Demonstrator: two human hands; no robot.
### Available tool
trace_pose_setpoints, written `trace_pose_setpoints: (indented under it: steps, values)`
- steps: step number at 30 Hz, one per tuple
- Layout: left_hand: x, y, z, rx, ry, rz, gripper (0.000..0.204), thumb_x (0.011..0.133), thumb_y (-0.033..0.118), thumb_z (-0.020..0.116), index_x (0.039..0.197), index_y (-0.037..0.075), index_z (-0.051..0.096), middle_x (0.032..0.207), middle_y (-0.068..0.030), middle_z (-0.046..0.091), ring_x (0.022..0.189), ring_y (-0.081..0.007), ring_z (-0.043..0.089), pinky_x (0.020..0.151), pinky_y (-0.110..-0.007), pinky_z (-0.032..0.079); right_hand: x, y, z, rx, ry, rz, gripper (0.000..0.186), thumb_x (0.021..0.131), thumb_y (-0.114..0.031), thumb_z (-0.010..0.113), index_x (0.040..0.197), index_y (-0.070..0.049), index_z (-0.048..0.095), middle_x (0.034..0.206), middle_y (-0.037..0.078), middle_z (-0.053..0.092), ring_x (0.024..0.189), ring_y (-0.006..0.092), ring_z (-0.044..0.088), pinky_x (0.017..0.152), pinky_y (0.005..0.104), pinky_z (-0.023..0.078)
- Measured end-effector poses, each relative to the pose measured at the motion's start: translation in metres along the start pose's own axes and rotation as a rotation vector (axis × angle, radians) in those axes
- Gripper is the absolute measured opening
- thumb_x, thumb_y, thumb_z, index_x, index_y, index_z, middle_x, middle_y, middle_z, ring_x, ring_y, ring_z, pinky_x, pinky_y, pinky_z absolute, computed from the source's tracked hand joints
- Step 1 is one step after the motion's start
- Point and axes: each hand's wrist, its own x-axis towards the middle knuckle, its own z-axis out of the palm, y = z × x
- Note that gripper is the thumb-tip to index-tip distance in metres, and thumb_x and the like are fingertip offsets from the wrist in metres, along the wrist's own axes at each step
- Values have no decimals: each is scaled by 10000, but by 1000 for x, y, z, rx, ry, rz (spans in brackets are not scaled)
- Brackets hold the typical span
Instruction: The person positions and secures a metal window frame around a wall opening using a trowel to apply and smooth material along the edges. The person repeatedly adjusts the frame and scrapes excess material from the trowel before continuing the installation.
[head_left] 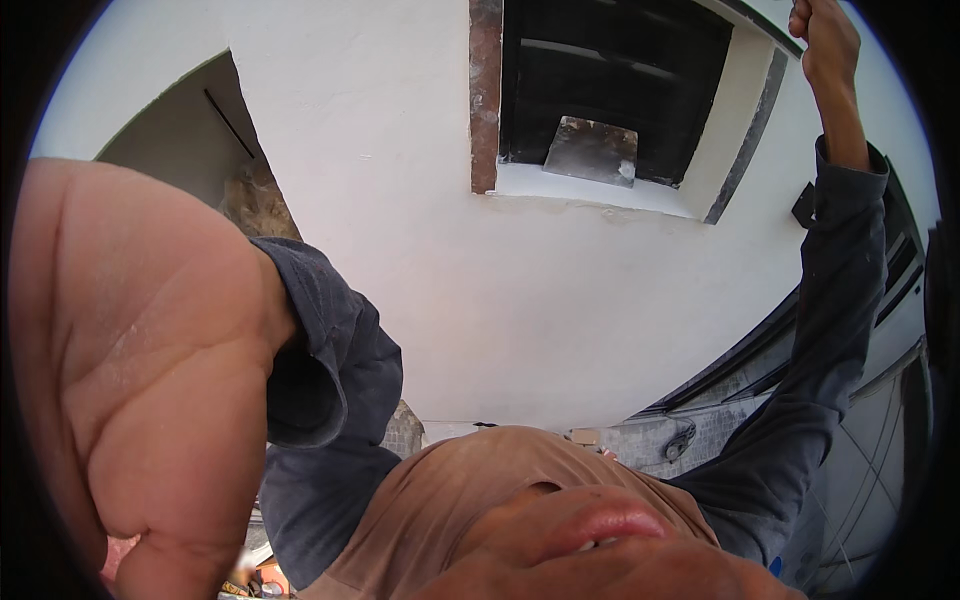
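Note:
My left hand (160,330) is very close at the left, its creased palm filling that side. Its fingers run out of view, so I cannot see whether they hold anything. High at the right, my right hand (828,42) is raised on an outstretched arm, with its fingers curled closed near a dark edge by the window. What they grip, if anything, is hidden. Between the hands stands a white wall (400,200). A flat, smeared grey plate (592,152) leans on the white sill of the dark window (640,80).
A dark opening (190,120) with rough brown material breaks the wall at the left. Dark slatted metalwork (740,360) runs along the right. Below lies grey paving (650,440) with a small dark coiled object (680,440) on it.

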Motion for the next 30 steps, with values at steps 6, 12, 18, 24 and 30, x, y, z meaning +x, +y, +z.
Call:
trace_pose_setpoints:
  steps: [6, 12, 18, 24, 30]
  values:
    - [-11, -3, -65, 228, -112, -169, 265, 1030, 245, 592, 1113, 12, 687, 1034, -124, 716, 943, -229, 667, 841, -330, 528, -3, -4, 0, -7, -22, 13, 247, 985, -292, 669, 1003, -55, 735, 572, -62, 461, 420, 57, 391, 374, 237, 308]
    - [-16, 2, -87, 355, -160, -248, 255, 1025, 239, 606, 1117, 17, 691, 1037, -120, 724, 951, -224, 677, 836, -323, 540, -8, -9, -4, -93, -151, -9, 248, 987, -261, 654, 851, -59, 702, 541, -48, 478, 398, 63, 402, 347, 243, 295]
    - [-13, 10, -99, 431, -186, -264, 245, 1020, 232, 620, 1121, 21, 695, 1040, -116, 732, 958, -219, 688, 831, -315, 552, -3, -16, 2, -158, -288, -1, 281, 995, -240, 644, 779, -62, 661, 535, -41, 486, 390, 57, 393, 340, 224, 309]
    - [-4, 15, -109, 499, -204, -249, 237, 1015, 226, 633, 1125, 26, 699, 1043, -112, 739, 966, -214, 698, 826, -308, 565, -6, -16, 11, -111, -300, 52, 297, 1004, -242, 628, 787, -42, 667, 517, -47, 469, 388, 48, 371, 337, 206, 304]
    - [17, 16, -103, 547, -197, -162, 230, 1011, 219, 647, 1129, 30, 703, 1046, -108, 747, 974, -209, 708, 821, -300, 577, 4, -6, 16, -91, -290, 36, 275, 999, -247, 632, 849, -25, 698, 532, -42, 478, 391, 64, 390, 346, 218, 318]
